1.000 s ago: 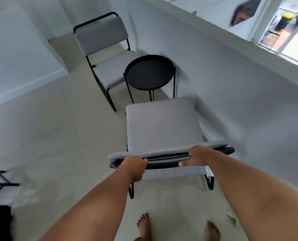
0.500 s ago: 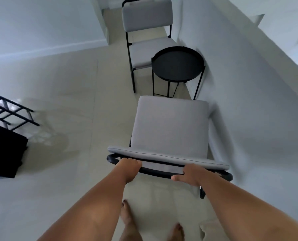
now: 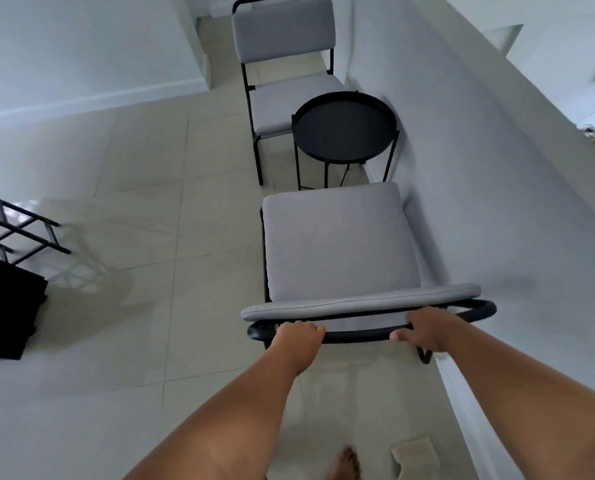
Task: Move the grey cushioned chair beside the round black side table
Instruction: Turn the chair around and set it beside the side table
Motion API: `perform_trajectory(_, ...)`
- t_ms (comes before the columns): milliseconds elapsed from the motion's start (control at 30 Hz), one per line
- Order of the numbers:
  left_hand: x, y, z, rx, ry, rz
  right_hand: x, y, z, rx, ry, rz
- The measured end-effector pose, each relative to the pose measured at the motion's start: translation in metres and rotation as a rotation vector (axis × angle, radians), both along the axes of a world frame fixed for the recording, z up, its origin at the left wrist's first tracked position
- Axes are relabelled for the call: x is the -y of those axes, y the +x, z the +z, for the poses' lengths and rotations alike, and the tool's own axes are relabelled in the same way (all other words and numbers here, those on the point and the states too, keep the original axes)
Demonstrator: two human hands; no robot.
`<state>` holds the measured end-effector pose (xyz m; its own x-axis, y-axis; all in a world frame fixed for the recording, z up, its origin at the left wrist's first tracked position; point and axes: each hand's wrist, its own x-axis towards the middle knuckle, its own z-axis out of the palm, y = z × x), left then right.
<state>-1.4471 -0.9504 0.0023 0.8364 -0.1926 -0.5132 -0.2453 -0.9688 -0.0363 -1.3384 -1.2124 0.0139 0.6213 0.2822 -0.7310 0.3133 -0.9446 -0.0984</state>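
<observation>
The grey cushioned chair [image 3: 337,240] stands in front of me with its black tube backrest nearest me. My left hand [image 3: 298,336] grips the left part of that black top rail. My right hand [image 3: 427,329] grips the rail further right. The chair's seat front sits close to the round black side table [image 3: 344,128], which stands against the white wall on the right. Its right side runs along that wall.
A second grey chair [image 3: 285,57] stands beyond the table, against the same wall. A black metal rack [image 3: 15,233] and a dark object sit at the left edge. Pale tiled floor [image 3: 143,216] spreads to the left. A folded cloth [image 3: 415,455] lies by my foot.
The chair has swung so that it lines up along the right wall with its seat front by the side table. Both hands have kept hold of the backrest rail.
</observation>
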Motion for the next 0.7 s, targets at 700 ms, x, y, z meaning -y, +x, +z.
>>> perform_trajectory(700,0.017,0.01,-0.022,-0.06,-0.089,0.029,0.024,0.008,-0.031,0.126,-0.056,0.049)
